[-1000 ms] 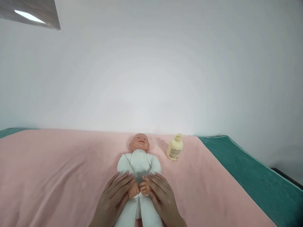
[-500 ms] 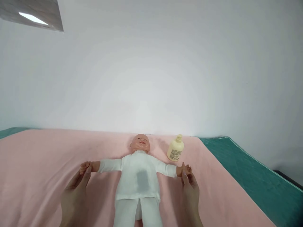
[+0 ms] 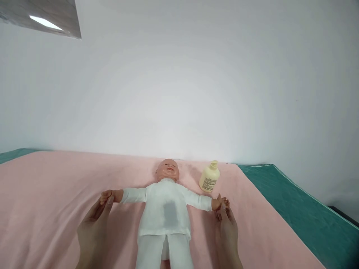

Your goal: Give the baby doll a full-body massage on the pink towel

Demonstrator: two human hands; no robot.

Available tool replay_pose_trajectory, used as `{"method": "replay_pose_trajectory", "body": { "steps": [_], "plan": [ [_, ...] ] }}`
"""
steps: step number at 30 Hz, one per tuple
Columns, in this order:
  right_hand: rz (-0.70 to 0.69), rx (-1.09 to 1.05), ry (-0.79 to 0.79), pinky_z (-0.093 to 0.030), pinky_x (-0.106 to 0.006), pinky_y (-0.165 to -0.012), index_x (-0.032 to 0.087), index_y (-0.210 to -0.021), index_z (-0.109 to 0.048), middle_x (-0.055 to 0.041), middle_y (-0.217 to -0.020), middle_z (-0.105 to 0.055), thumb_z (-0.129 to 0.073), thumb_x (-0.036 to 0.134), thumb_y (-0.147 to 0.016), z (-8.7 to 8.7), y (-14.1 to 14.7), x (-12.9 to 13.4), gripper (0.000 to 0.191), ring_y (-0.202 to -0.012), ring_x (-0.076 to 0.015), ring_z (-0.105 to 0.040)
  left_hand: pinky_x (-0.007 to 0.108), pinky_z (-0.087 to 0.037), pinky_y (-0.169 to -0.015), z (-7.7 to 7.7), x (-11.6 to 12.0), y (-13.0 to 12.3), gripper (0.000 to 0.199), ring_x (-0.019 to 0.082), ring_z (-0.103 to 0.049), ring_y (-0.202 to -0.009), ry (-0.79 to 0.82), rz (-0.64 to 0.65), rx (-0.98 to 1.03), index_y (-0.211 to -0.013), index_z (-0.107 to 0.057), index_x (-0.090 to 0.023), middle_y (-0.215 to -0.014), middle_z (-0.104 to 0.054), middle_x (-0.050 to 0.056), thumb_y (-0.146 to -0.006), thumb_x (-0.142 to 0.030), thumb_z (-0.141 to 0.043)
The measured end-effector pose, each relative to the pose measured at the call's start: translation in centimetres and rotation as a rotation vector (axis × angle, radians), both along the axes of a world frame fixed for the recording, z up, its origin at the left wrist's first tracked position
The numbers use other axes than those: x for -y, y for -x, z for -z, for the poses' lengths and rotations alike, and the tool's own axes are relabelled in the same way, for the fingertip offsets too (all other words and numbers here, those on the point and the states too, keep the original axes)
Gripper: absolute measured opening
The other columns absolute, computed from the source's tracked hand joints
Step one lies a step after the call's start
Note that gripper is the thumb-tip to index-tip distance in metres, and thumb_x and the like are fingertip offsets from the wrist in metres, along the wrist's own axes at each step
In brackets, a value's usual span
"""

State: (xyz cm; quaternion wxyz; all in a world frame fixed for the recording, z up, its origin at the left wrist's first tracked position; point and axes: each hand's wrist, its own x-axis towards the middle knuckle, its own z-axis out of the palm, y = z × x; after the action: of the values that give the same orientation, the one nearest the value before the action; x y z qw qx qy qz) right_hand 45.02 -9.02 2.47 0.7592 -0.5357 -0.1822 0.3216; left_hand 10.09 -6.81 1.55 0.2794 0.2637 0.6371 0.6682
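A baby doll (image 3: 165, 209) in a white long-sleeved top and white trousers lies on its back, both arms stretched out sideways. A grey patch marks the front of its top. My left hand (image 3: 94, 224) is closed in a pinch on the doll's hand at the left. On the other side, my right hand (image 3: 227, 226) grips the doll's other hand between thumb and fingers. Just beyond that arm stands a pale yellow pump bottle (image 3: 209, 177) with printed text, touched by neither hand. The doll's lower legs run out of view at the bottom.
A pink cloth (image 3: 56, 186) lies under the doll, with green covering (image 3: 297, 209) showing at the right and far left. Behind rises a white wall (image 3: 179, 93). A shiny brownish panel (image 3: 50, 18) hangs at the upper left.
The whole view has shifted slightly. My left hand and the doll's arm it holds sit a little nearer the doll's body. Both hands keep their grip.
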Motion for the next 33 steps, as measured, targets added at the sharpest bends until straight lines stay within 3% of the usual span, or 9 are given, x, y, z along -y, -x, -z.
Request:
{"method": "replay_pose_trajectory", "body": {
  "steps": [3,5,8,10,12,16,22,29,33],
  "plan": [
    [0.031,0.237,0.029,-0.046,-0.041,-0.102,0.021,-0.120,-0.062,-0.0061,-0.133,-0.057,-0.068,0.049,-0.079,-1.1,1.7,0.8,0.050,-0.127,-0.0295,-0.048,0.052,-0.046,-0.095,-1.4,1.1,-1.9,0.042,0.033,-0.063,-0.106,0.089,0.032,-0.136,-0.108,-0.071,-0.033,-0.109,-0.072,0.000,-0.069,-0.050,-0.074],
    [0.021,0.402,-0.032,-0.049,-0.041,-0.099,0.021,-0.119,-0.063,-0.0072,-0.128,-0.061,-0.066,0.045,-0.082,-1.2,3.0,1.3,0.044,-0.122,-0.0295,-0.053,0.045,-0.052,-0.089,-1.2,1.8,-2.9,0.035,0.030,-0.065,-0.103,-0.008,0.111,-0.340,-0.105,-0.071,-0.032,-0.108,-0.072,-0.001,-0.072,-0.044,-0.073],
    [-0.101,0.752,-0.223,-0.054,-0.040,-0.092,0.021,-0.116,-0.065,-0.0081,-0.118,-0.066,-0.064,0.032,-0.087,-0.7,4.7,2.2,0.031,-0.109,-0.0263,-0.062,0.036,-0.053,-0.084,-0.2,2.1,-4.2,0.027,0.024,-0.066,-0.101,-0.472,0.302,-0.725,-0.105,-0.070,-0.029,-0.110,-0.072,0.000,-0.079,-0.024,-0.070],
    [-0.243,1.037,-0.377,-0.055,-0.039,-0.091,0.023,-0.115,-0.066,-0.0077,-0.115,-0.067,-0.061,0.021,-0.088,-0.6,5.6,2.6,0.027,-0.106,-0.0238,-0.064,0.033,-0.051,-0.086,0.1,2.0,-4.8,0.033,0.020,-0.067,-0.101,-0.787,0.437,-0.960,-0.110,-0.067,-0.027,-0.108,-0.073,0.000,-0.081,-0.010,-0.065],
    [-0.361,1.284,-0.529,-0.055,-0.038,-0.093,0.025,-0.120,-0.063,-0.0069,-0.117,-0.067,-0.057,0.012,-0.089,-0.7,6.3,2.8,0.034,-0.107,-0.0219,-0.063,0.033,-0.048,-0.088,-0.1,1.9,-5.3,0.038,0.017,-0.068,-0.100,-0.915,0.522,-1.118,-0.115,-0.063,-0.023,-0.105,-0.074,0.002,-0.083,-0.002,-0.060],
    [-0.414,1.534,-0.683,-0.054,-0.040,-0.096,0.024,-0.129,-0.056,-0.0067,-0.119,-0.066,-0.054,0.003,-0.089,-1.6,7.0,2.8,0.046,-0.110,-0.0203,-0.062,0.033,-0.046,-0.090,-0.8,1.7,-5.7,0.037,0.016,-0.067,-0.103,-0.915,0.612,-1.235,-0.121,-0.058,-0.018,-0.111,-0.072,0.006,-0.087,-0.002,-0.055],
    [-0.383,1.672,-0.682,-0.054,-0.041,-0.096,0.018,-0.119,-0.062,-0.0094,-0.115,-0.068,-0.056,0.004,-0.089,-1.8,7.1,2.7,0.034,-0.110,-0.0210,-0.062,0.031,-0.047,-0.090,-0.3,1.3,-6.0,0.036,0.014,-0.065,-0.107,-0.881,0.683,-1.262,-0.122,-0.056,-0.018,-0.113,-0.071,0.007,-0.088,-0.006,-0.057],
    [-0.342,1.696,-0.700,-0.054,-0.038,-0.096,0.019,-0.121,-0.062,-0.0076,-0.115,-0.069,-0.057,0.003,-0.088,-1.9,7.2,2.6,0.037,-0.110,-0.0199,-0.063,0.029,-0.051,-0.089,-0.1,1.3,-6.0,0.038,0.014,-0.065,-0.107,-0.846,0.719,-1.232,-0.122,-0.058,-0.021,-0.115,-0.070,0.006,-0.086,-0.008,-0.060],
    [-0.405,1.547,-0.636,-0.054,-0.040,-0.096,0.025,-0.126,-0.059,-0.0061,-0.120,-0.066,-0.054,0.006,-0.090,-1.1,6.8,2.8,0.041,-0.110,-0.0209,-0.063,0.027,-0.055,-0.086,0.2,1.8,-5.8,0.036,0.016,-0.067,-0.103,-0.772,0.702,-0.997,-0.117,-0.063,-0.027,-0.114,-0.071,0.001,-0.084,-0.011,-0.062]
  ]
}}
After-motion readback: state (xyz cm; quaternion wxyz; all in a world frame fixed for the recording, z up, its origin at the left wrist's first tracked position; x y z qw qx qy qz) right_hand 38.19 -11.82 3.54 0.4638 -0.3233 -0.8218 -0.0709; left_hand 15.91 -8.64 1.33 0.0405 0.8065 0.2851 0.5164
